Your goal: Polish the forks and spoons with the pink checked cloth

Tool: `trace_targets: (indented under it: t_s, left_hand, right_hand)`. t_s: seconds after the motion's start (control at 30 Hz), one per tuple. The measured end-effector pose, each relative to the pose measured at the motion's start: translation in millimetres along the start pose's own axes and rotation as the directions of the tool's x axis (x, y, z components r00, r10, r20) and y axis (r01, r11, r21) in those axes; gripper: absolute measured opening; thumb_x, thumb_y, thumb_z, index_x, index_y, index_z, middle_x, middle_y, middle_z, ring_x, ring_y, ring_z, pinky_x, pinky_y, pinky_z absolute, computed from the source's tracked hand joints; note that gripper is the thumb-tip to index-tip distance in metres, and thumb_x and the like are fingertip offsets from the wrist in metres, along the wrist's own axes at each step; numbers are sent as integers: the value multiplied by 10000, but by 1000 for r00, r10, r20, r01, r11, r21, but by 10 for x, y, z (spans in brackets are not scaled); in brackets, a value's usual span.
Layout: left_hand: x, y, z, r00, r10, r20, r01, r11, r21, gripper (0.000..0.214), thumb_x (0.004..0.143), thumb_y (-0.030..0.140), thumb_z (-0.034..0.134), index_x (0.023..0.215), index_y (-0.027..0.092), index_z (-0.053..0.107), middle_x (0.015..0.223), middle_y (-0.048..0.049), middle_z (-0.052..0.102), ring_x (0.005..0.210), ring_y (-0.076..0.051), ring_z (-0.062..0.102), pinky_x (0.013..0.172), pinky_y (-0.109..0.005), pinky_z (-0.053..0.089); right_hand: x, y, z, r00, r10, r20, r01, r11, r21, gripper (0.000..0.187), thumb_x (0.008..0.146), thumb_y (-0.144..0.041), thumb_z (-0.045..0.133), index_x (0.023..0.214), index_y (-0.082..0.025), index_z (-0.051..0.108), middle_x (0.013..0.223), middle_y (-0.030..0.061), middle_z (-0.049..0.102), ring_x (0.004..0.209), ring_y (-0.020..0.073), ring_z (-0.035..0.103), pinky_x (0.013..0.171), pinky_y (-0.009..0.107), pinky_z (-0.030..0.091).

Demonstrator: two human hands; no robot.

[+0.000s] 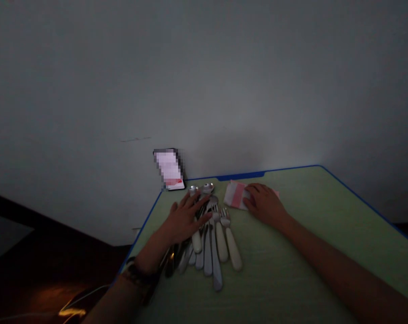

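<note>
My left hand (185,218) lies flat with fingers spread on a row of cutlery (212,245): several forks and spoons with pale handles, side by side on the green table (291,265). My right hand (266,204) rests palm down, fingers stretched out, on a folded pink and white cloth (235,195) near the table's far edge. A dark band sits on my left wrist (136,274).
A phone (170,170) leans upright against the white wall at the table's far left corner. The table has a blue rim (240,175). Dark floor with a thin white cable (85,294) lies to the left. The room is dim.
</note>
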State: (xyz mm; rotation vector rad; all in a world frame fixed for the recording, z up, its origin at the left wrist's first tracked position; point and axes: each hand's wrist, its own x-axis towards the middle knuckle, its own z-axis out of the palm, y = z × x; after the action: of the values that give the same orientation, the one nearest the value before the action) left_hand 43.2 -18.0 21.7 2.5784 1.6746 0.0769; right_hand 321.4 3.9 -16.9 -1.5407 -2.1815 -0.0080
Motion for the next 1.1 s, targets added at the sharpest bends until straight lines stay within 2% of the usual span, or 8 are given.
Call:
trace_targets:
  t_s: [0.17,0.43,0.63,0.83,0.97,1.03,1.1]
  left_hand:
    - [-28,-71,-26,993,24,112,-23,1000,-10,731,802,702,320,1424,382,110,1531,-24,60,1370,-353,102,1008,-615,231]
    - [-88,-168,-111,964,-19,264,22,1000,-9,911,709,770,387,1440,328,71,1520,-110,86,1370,-357,87,1039,-582,193]
    - [-106,-196,-193,940,3,341,4,1000,-19,980,678,785,412,1445,301,39,1518,-118,49,1374,-348,40,1054,-568,181]
    - [-123,-226,-233,932,-8,363,17,1000,-22,1033,632,781,480,1445,310,51,1523,-96,71,1368,-359,106,1056,-538,220]
    - [-147,-227,-236,928,-32,372,47,998,-32,1046,623,780,491,1447,305,56,1519,-126,97,1354,-385,150,1023,-555,269]
    - [-156,-231,-218,937,-32,348,46,998,-34,1032,628,773,497,1446,309,73,1516,-131,117,1346,-389,179,1014,-548,289]
    - [-153,-221,-187,960,-33,276,44,999,-31,994,645,764,493,1443,317,102,1516,-120,129,1344,-389,189,1011,-544,296]
  right_hand:
    - [-4,4,-16,1000,-2,-8,2,1000,-9,392,851,-376,425,1176,-176,519,1176,108,554,1090,238,473,938,377,338]
    - [-4,33,15,1000,-18,-21,18,1000,-17,394,852,-372,420,1179,-175,517,1177,109,554,1091,234,475,938,378,344]
    - [-4,38,17,1000,-20,-23,19,1000,-19,392,857,-381,409,1170,-175,525,1177,104,553,1094,243,474,942,382,347]
    - [-8,38,11,1000,-19,-16,18,1000,-15,397,851,-382,419,1174,-176,521,1176,104,552,1087,242,478,938,385,350]
    - [-13,34,0,1000,-15,-14,15,1000,-14,395,854,-376,413,1177,-175,518,1173,107,552,1095,241,473,937,385,349]
    - [-14,32,-2,1000,-11,-13,11,1000,-13,393,853,-375,414,1173,-174,520,1171,108,552,1095,242,472,935,385,348]
    - [-14,30,-2,1000,-11,-9,11,1000,-12,391,853,-373,414,1173,-174,520,1172,108,552,1094,242,473,934,385,348]
